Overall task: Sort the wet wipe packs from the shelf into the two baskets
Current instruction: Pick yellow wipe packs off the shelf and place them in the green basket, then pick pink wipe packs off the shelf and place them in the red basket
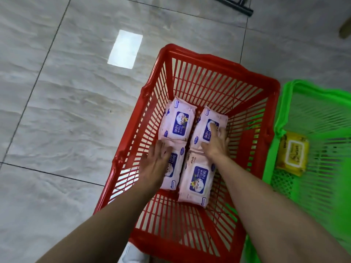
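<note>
A red basket [224, 67] stands on the floor with several pink baby wipe packs lying flat on its bottom. My left hand [154, 164] lies flat on the near left pink pack [173, 173], fingers spread. My right hand [216, 143] presses on the far right pink pack [204, 126], fingers apart. The far left pink pack [177, 120] and the near right pink pack [197, 179] lie untouched. To the right stands a green basket [284, 103] holding a yellow wipe pack [292, 154]. The shelf is out of view.
Grey tiled floor [66, 111] surrounds the baskets, with a bright light reflection on it. A dark metal frame foot [239, 6] sits at the top. A white shoe [131, 253] shows at the bottom edge.
</note>
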The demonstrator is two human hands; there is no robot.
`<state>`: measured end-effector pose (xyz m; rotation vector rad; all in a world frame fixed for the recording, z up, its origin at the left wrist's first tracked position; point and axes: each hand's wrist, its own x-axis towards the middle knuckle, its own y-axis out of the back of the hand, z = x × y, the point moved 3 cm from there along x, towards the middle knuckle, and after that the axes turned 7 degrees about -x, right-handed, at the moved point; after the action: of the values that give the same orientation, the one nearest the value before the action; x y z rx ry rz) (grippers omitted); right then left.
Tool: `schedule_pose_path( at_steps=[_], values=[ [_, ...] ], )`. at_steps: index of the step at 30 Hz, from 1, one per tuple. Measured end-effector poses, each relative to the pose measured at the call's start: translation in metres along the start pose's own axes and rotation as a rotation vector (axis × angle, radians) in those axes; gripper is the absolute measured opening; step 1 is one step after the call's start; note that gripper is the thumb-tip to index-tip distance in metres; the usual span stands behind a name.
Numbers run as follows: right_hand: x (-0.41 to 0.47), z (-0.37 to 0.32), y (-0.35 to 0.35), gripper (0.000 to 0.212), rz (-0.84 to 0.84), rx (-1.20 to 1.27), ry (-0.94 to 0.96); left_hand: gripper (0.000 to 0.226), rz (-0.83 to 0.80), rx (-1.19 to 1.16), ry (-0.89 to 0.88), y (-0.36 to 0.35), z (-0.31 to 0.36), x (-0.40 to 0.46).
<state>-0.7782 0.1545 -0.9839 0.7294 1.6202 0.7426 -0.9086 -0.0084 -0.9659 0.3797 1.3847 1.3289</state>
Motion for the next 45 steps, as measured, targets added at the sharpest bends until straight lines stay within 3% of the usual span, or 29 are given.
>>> schedule_pose_path(
  at_steps=[6,8,13,22,29,36,41,45],
  values=[
    [-0.012,0.004,0.028,0.087,-0.172,0.041,-0.060,0.095,-0.147,0.108,0.037,0.025,0.002,-0.006],
    [-0.037,0.003,0.054,0.076,-0.172,0.044,-0.055,0.088,-0.184,0.179,0.036,0.053,0.018,-0.018],
    [-0.133,0.011,0.154,0.036,-0.115,-0.079,0.045,0.047,-0.247,0.351,-0.062,0.161,0.064,-0.076],
    [-0.336,0.046,0.411,0.023,0.139,-0.220,0.042,0.027,-0.052,0.423,-0.225,0.436,0.191,-0.174],
    [-0.532,0.131,0.566,0.045,0.347,-0.079,-0.112,0.036,0.104,0.331,-0.585,0.597,0.378,-0.287],
    [-0.728,0.251,0.622,0.058,0.503,0.042,-0.385,0.037,0.126,0.275,-1.037,0.627,0.554,-0.461],
    [-0.861,0.347,0.622,0.053,0.635,0.078,-0.618,0.041,0.059,0.261,-1.339,0.593,0.663,-0.579],
    [-0.950,0.418,0.605,0.051,0.669,0.083,-0.775,0.046,0.023,0.234,-1.475,0.553,0.732,-0.667]
  ],
)
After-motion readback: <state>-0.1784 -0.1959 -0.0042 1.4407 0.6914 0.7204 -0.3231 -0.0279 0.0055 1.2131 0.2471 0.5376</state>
